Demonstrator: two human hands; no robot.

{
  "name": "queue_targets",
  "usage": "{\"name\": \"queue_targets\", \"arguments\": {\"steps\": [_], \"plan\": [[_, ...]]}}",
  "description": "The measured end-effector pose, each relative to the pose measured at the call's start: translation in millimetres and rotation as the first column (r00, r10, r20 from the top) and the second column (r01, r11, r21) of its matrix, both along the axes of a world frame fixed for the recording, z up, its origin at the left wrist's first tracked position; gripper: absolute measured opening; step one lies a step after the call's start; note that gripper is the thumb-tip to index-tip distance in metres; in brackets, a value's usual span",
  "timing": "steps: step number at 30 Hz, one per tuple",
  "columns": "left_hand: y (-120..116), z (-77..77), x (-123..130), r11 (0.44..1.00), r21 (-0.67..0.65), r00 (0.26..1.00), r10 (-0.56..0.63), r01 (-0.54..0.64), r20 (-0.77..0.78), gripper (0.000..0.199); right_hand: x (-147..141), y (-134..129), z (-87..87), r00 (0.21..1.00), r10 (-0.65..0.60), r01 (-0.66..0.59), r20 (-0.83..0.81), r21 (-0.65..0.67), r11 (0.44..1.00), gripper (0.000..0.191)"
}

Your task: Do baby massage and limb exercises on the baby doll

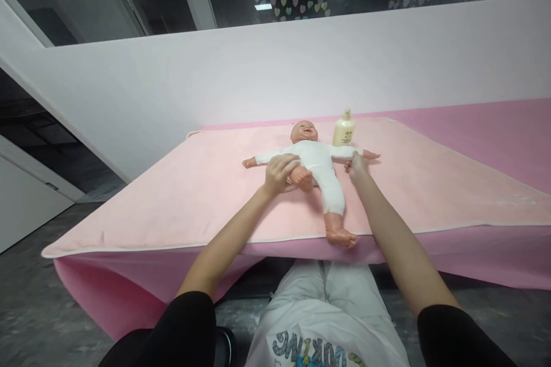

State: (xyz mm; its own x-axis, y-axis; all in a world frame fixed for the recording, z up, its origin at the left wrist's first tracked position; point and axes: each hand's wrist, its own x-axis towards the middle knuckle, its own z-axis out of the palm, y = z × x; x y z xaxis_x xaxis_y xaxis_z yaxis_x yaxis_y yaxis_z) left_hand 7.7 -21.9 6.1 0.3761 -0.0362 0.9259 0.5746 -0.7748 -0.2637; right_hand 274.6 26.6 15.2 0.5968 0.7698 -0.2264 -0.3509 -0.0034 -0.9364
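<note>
A baby doll (316, 157) with a white cloth body lies face up, its head toward the wall and its arms spread. My left hand (279, 175) is closed around the doll's leg on the left, which is bent up so that the foot (302, 178) points toward me. The other leg stretches out, its foot (341, 235) reaching the table's front edge. At the doll's arm on the right, my right hand (357, 166) grips the sleeve just before the doll's wrist; some of its fingers are hidden. A pale yellow pump bottle (344, 129) stands upright beyond that arm.
Under the doll a light pink towel (181, 195) is spread over a darker pink tablecloth (495, 126). A white wall (275, 69) rises behind the table, with dark glass above it. Grey floor (34, 287) shows at the left.
</note>
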Motion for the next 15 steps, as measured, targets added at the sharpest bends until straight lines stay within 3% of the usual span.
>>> {"name": "queue_targets", "arguments": {"steps": [2, 3, 5, 6, 8, 9, 11, 15], "plan": [[6, 2.1, -4, 0.988, -0.152, 0.987, 0.013, 0.011, 0.158, 0.049, -4, -4, -1.3, 0.963, -0.077, 0.061, 0.257, 0.072, 0.996, 0.040], [9, 2.5, -5, 0.968, -0.248, 0.977, 0.032, 0.022, 0.211, 0.050, -7, -7, -1.5, 0.896, -0.105, 0.055, 0.431, 0.126, 0.990, 0.046], [14, 1.4, -6, 0.906, -0.420, 0.969, 0.063, 0.045, 0.241, 0.055, -14, -13, -1.2, 0.639, -0.077, -0.079, 0.765, 0.165, 0.983, 0.052], [16, 0.1, -5, 0.880, -0.472, 0.974, 0.059, 0.052, 0.217, 0.057, -17, -16, -0.8, 0.485, -0.018, -0.176, 0.874, 0.118, 0.977, 0.052], [19, -3.0, -3, 0.859, -0.509, 0.990, 0.028, 0.048, 0.141, 0.058, -23, -22, -0.1, 0.214, 0.115, -0.309, 0.970, -0.045, 0.950, 0.051], [21, -4.6, -2, 0.863, -0.504, 0.994, 0.017, 0.041, 0.109, 0.057, -24, -23, 0.0, 0.132, 0.156, -0.327, 0.979, -0.106, 0.939, 0.051], [22, -6.9, 0, 0.876, -0.481, 0.996, 0.011, 0.032, 0.087, 0.056, -25, -24, -0.5, 0.080, 0.176, -0.313, 0.981, -0.143, 0.939, 0.052], [21, -7.8, 1, 0.893, -0.446, 0.990, 0.001, 0.063, 0.141, 0.055, -19, -18, -4.5, 0.153, 0.161, -0.321, 0.975, -0.105, 0.941, 0.054]]}}
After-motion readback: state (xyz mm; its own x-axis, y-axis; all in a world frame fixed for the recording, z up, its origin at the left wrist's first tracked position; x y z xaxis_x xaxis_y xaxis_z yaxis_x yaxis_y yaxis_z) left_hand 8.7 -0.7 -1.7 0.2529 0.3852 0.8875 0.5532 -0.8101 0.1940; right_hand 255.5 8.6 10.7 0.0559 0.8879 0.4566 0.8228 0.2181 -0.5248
